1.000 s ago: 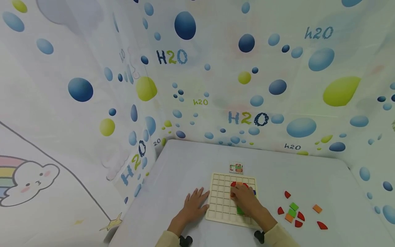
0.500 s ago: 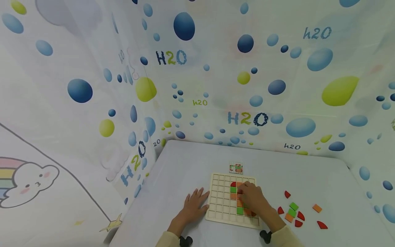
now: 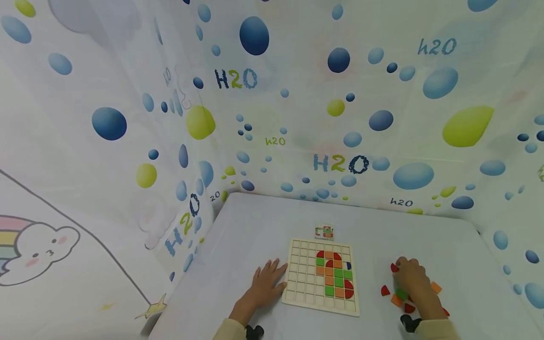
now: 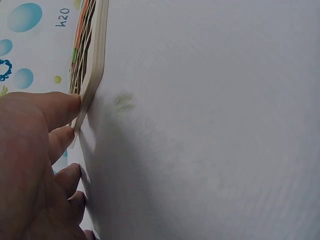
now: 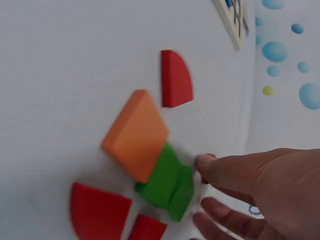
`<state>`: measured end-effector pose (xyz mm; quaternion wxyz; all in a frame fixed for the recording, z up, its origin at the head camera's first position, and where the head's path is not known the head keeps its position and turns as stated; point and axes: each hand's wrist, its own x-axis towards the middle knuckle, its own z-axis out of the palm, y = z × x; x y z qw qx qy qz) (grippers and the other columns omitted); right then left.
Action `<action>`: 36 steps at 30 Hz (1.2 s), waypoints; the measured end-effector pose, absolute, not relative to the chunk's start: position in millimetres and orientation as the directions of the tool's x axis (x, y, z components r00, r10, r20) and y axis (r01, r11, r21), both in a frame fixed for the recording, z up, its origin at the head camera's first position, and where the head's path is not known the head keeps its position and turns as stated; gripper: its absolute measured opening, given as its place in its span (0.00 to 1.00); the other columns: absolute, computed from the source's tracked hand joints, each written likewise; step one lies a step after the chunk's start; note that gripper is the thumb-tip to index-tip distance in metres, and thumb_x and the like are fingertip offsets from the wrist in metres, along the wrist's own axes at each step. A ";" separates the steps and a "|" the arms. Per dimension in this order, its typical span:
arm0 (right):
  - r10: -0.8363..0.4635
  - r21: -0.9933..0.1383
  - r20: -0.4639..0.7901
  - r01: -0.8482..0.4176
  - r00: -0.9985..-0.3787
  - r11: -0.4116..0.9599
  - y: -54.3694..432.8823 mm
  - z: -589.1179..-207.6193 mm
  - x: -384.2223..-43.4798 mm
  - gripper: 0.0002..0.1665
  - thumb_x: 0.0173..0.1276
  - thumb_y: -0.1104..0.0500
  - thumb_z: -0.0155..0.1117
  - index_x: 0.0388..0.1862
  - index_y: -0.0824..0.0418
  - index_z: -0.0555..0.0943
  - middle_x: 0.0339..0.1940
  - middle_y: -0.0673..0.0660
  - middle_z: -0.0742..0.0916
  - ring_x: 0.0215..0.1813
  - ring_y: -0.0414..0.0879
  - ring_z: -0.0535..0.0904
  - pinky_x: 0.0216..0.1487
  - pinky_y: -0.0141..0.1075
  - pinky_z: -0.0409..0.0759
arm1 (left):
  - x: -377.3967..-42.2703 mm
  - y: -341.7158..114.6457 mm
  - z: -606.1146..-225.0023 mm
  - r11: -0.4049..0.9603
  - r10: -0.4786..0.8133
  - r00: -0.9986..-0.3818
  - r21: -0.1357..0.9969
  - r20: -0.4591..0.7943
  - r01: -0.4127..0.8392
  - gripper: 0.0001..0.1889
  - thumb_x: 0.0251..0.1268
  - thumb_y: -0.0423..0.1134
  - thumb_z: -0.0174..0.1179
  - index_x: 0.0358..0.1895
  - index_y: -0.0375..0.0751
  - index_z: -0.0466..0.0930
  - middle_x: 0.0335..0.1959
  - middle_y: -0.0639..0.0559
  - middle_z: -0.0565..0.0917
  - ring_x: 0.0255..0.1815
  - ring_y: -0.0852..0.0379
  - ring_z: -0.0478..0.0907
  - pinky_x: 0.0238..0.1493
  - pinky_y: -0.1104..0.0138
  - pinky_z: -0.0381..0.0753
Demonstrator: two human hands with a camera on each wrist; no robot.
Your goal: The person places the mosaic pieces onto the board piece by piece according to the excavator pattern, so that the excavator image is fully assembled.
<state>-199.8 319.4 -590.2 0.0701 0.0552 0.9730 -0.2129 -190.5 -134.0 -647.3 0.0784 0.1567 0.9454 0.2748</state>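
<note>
My left hand lies with fingers spread on the table, its fingertips against the left edge of the wooden grid board. In the left wrist view, the thumb and a finger touch the board's side. Red, orange and green tiles and a blue one fill part of the board's right half. Off to the right, my right hand pinches a red quarter-circle tile at the table surface. Mostly hidden behind the thumb in the right wrist view, that tile shows only its edges. Below the hand lie green tiles and an orange tile.
Several loose pieces lie around my right hand, among them a red quarter-circle and an orange square. A small pattern card lies beyond the board. Printed curtains hang behind and beside the white table.
My right hand has left the board, moving right to the loose tiles, and now pinches a red quarter-circle. The board's tiles are uncovered. My left hand has stayed in place.
</note>
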 end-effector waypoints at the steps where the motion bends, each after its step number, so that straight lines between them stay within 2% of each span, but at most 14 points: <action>1: 0.083 -0.408 -0.180 0.151 -0.980 0.900 321.0 -590.7 -199.7 0.22 0.73 0.64 0.63 0.59 0.78 0.74 0.49 0.79 0.78 0.47 0.71 0.78 0.45 0.64 0.84 | -190.4 -134.4 -648.1 0.797 0.342 -0.938 0.545 -0.052 0.260 0.31 0.80 0.51 0.57 0.81 0.50 0.67 0.84 0.41 0.62 0.85 0.34 0.53 0.81 0.31 0.47; 4: 0.092 -0.424 -0.208 0.174 -0.974 0.889 323.4 -594.1 -200.7 0.21 0.74 0.63 0.63 0.57 0.78 0.74 0.46 0.75 0.81 0.41 0.64 0.79 0.44 0.60 0.84 | -188.9 -134.7 -648.7 0.784 0.347 -0.937 0.559 -0.033 0.270 0.31 0.80 0.52 0.57 0.81 0.51 0.67 0.84 0.40 0.62 0.85 0.33 0.53 0.80 0.30 0.47; 7: 0.103 -0.429 -0.246 0.203 -0.964 0.880 322.9 -595.5 -202.0 0.23 0.75 0.57 0.66 0.54 0.76 0.77 0.43 0.71 0.84 0.40 0.59 0.80 0.44 0.59 0.82 | -186.5 -134.2 -645.4 0.772 0.352 -0.936 0.573 -0.027 0.274 0.31 0.80 0.53 0.56 0.81 0.51 0.66 0.84 0.39 0.62 0.85 0.31 0.53 0.79 0.29 0.46; 11: 0.108 -0.436 -0.264 0.219 -0.958 0.873 319.6 -596.1 -204.5 0.29 0.73 0.48 0.69 0.53 0.74 0.78 0.42 0.68 0.85 0.41 0.58 0.80 0.45 0.60 0.80 | -184.8 -133.7 -641.3 0.764 0.362 -0.932 0.582 -0.027 0.279 0.31 0.81 0.53 0.55 0.82 0.51 0.66 0.84 0.37 0.61 0.85 0.30 0.52 0.78 0.27 0.45; 13: 0.087 -0.453 -0.235 0.188 -0.968 0.871 318.0 -598.7 -204.8 0.31 0.73 0.50 0.70 0.58 0.75 0.76 0.47 0.73 0.83 0.44 0.62 0.81 0.47 0.63 0.80 | -185.0 -133.5 -641.4 0.771 0.360 -0.932 0.574 -0.037 0.275 0.31 0.80 0.53 0.55 0.82 0.52 0.66 0.84 0.39 0.61 0.85 0.31 0.52 0.79 0.28 0.45; 16: 0.026 -0.483 -0.154 0.098 -0.988 0.870 316.8 -604.5 -203.9 0.29 0.73 0.58 0.69 0.62 0.75 0.73 0.54 0.80 0.77 0.47 0.67 0.81 0.49 0.65 0.82 | -186.4 -133.7 -644.2 0.783 0.355 -0.934 0.562 -0.049 0.268 0.31 0.80 0.52 0.56 0.82 0.51 0.66 0.84 0.40 0.61 0.85 0.32 0.52 0.80 0.30 0.45; 18: -0.010 -0.499 -0.107 0.045 -0.994 0.865 316.2 -608.0 -204.0 0.24 0.72 0.64 0.68 0.61 0.75 0.75 0.53 0.81 0.77 0.46 0.66 0.82 0.49 0.62 0.84 | -187.3 -133.9 -646.7 0.792 0.348 -0.936 0.551 -0.053 0.264 0.31 0.80 0.51 0.56 0.82 0.51 0.66 0.85 0.41 0.61 0.86 0.33 0.53 0.81 0.31 0.46; 21: -0.037 -0.525 -0.075 0.008 -0.997 0.851 315.3 -610.5 -204.1 0.16 0.72 0.69 0.66 0.55 0.74 0.77 0.48 0.75 0.79 0.43 0.60 0.81 0.48 0.58 0.85 | -188.4 -134.2 -649.5 0.792 0.344 -0.938 0.550 -0.047 0.263 0.31 0.80 0.51 0.57 0.81 0.51 0.67 0.84 0.40 0.62 0.85 0.33 0.53 0.80 0.31 0.46; 26: -0.040 -0.565 -0.061 0.001 -0.997 0.825 312.1 -614.4 -204.5 0.15 0.73 0.68 0.65 0.55 0.74 0.79 0.46 0.70 0.81 0.44 0.57 0.80 0.50 0.57 0.85 | -189.2 -134.6 -649.4 0.790 0.344 -0.938 0.554 -0.045 0.263 0.31 0.80 0.50 0.57 0.81 0.51 0.67 0.84 0.41 0.61 0.86 0.33 0.53 0.81 0.31 0.46; 31: -0.009 -0.561 -0.015 0.001 -1.000 0.828 305.6 -622.8 -205.5 0.18 0.71 0.62 0.69 0.54 0.72 0.81 0.44 0.69 0.80 0.41 0.56 0.77 0.40 0.47 0.79 | -188.7 -134.2 -646.7 0.790 0.340 -0.939 0.555 -0.044 0.260 0.31 0.80 0.50 0.57 0.81 0.50 0.67 0.84 0.41 0.61 0.86 0.34 0.53 0.81 0.31 0.45; 36: -0.028 -0.515 0.069 -0.060 -0.997 0.855 298.2 -627.8 -204.8 0.16 0.69 0.68 0.69 0.54 0.69 0.81 0.50 0.73 0.82 0.47 0.66 0.81 0.42 0.58 0.84 | -187.0 -133.5 -643.3 0.801 0.338 -0.940 0.540 -0.050 0.259 0.31 0.80 0.49 0.56 0.81 0.50 0.67 0.85 0.41 0.61 0.86 0.34 0.52 0.81 0.32 0.46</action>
